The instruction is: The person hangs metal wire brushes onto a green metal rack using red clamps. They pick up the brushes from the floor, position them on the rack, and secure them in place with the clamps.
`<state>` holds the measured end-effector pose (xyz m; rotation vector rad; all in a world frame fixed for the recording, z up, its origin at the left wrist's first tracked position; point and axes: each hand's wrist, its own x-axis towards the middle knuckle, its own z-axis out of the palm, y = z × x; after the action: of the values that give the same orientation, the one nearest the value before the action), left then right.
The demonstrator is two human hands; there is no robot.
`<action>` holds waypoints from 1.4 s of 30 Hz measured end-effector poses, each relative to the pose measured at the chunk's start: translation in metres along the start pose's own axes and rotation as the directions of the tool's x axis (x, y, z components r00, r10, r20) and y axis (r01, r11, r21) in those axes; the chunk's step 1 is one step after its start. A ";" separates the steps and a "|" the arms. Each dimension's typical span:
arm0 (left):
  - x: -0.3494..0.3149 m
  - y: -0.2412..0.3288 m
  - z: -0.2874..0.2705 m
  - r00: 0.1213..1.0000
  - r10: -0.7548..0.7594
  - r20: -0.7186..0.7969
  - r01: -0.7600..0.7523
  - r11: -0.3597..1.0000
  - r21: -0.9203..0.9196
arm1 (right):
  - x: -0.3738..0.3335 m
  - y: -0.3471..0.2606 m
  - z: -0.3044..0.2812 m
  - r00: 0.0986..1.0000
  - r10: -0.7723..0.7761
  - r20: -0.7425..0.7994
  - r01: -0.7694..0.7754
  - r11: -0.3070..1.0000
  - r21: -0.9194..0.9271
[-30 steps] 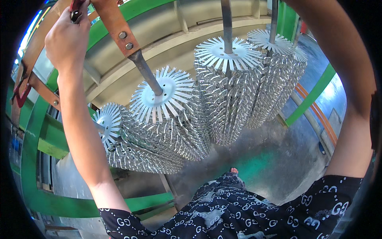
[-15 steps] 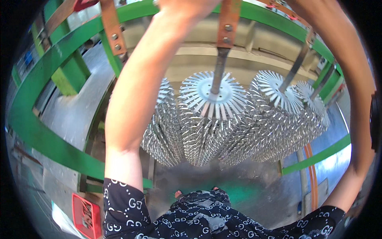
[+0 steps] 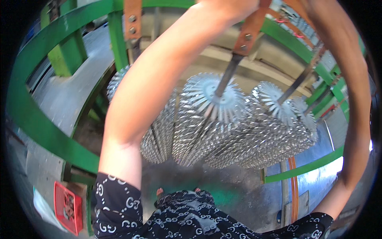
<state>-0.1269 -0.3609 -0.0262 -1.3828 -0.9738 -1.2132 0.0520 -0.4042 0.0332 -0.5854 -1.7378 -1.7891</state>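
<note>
My left arm [image 3: 139, 95] reaches up across the view. Its hand [image 3: 240, 7] is cut by the top edge beside a copper-coloured hanging bar [image 3: 248, 36], fingers out of sight; I cannot tell whether it touches the bar. My right arm [image 3: 354, 99] curves up along the right side, and its hand is beyond the top edge. Below the bolted bar a dark rod runs into a tall stack of shiny slotted metal pieces [image 3: 199, 131], topped by a round finned disc [image 3: 215, 93]. Similar stacks hang in a row, one partly behind my left arm.
A curved-looking green frame [image 3: 36, 123] surrounds the row. Behind the stacks is a beige tank-like wall [image 3: 203, 59]. At lower left, a red basket [image 3: 59, 203] holds small brownish parts. Orange pipes [image 3: 294, 191] run along the floor at right.
The view has shifted and tilted. My left hand has moved right along the top edge, closer to the middle bar. That bar and its stack now lean more in the picture.
</note>
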 end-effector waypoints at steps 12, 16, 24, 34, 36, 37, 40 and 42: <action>-0.003 0.000 -0.030 0.991 -0.094 0.096 0.083 0.990 0.111 | 0.001 0.014 0.022 0.979 -0.162 -0.121 0.151 0.984 -0.096; -0.007 -0.002 -0.038 0.999 -0.040 0.006 0.039 0.998 0.038 | -0.001 0.011 0.013 0.995 -0.101 -0.017 0.100 0.994 -0.048; -0.013 0.005 -0.073 0.969 -0.124 0.213 0.174 0.957 -0.233 | -0.035 0.004 0.055 0.938 0.259 -0.229 -0.133 0.882 0.452; 0.008 0.020 -0.071 0.970 -0.041 0.239 0.061 0.995 -0.078 | 0.006 -0.076 0.122 0.677 0.687 -0.262 -0.055 0.402 0.914; 0.013 0.021 -0.071 0.969 0.026 0.245 -0.004 0.996 -0.090 | 0.015 -0.084 0.127 0.658 0.704 -0.267 -0.025 0.375 0.927; 0.016 0.020 -0.071 0.967 0.041 0.250 -0.021 0.997 -0.081 | 0.019 -0.087 0.129 0.650 0.710 -0.269 -0.010 0.362 0.932; 0.024 0.020 -0.070 0.963 0.093 0.251 -0.077 0.995 -0.070 | 0.028 -0.092 0.137 0.600 0.737 -0.310 0.044 0.356 0.933; 0.024 0.022 -0.065 0.964 0.135 0.228 -0.116 0.989 -0.094 | 0.031 -0.096 0.141 0.567 0.757 -0.326 0.073 0.348 0.935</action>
<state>-0.1127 -0.4300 -0.0070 -1.6540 -0.9905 -1.0193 -0.0459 -0.2681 -0.0091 0.2274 -1.4205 -0.3558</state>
